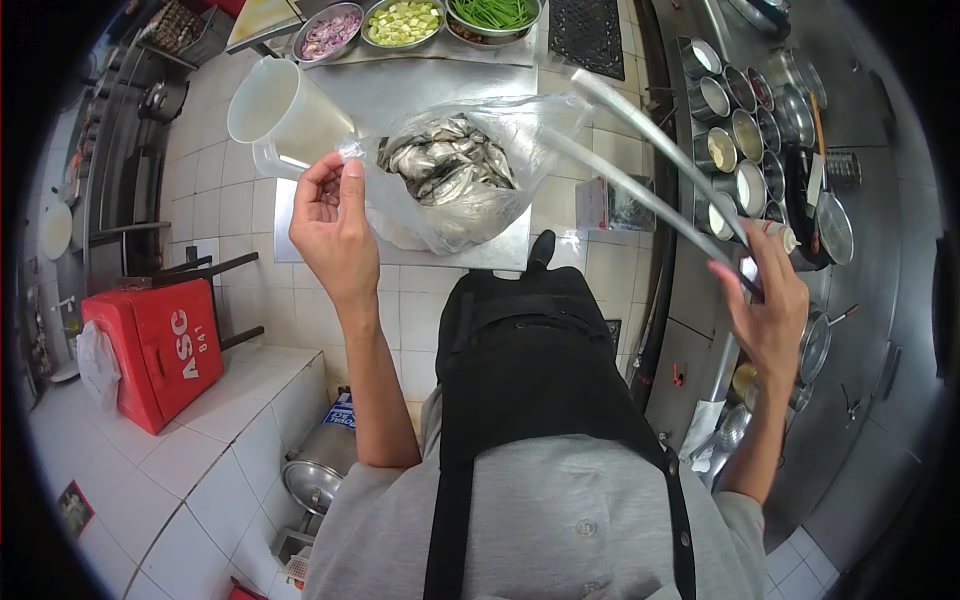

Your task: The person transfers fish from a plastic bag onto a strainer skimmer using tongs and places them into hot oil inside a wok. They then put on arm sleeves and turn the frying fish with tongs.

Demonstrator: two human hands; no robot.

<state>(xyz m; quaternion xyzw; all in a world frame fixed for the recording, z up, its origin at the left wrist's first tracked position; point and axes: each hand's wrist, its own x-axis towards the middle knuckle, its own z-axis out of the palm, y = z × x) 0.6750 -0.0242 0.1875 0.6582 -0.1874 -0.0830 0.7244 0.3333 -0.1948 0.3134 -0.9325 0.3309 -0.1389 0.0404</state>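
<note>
A clear plastic bag [455,229] lies opened on the metal table, with a heap of small silvery fish [450,160] inside. My left hand [337,225] pinches the bag's left edge between thumb and fingers. In my right hand [768,305] are long metal tongs [655,198], gripped near their joined end. Their two arms stand apart and reach up and left toward the bag's right side; nothing is between the tips. Just beyond my left hand stands a translucent plastic jug [285,105] with its handle toward me.
Bowls of chopped onion [330,36], diced pale green vegetable [403,22] and cut green beans [492,10] line the table's far edge. Metal containers [745,135] and a ladle [833,225] fill the right counter. A red box [155,340] sits at left.
</note>
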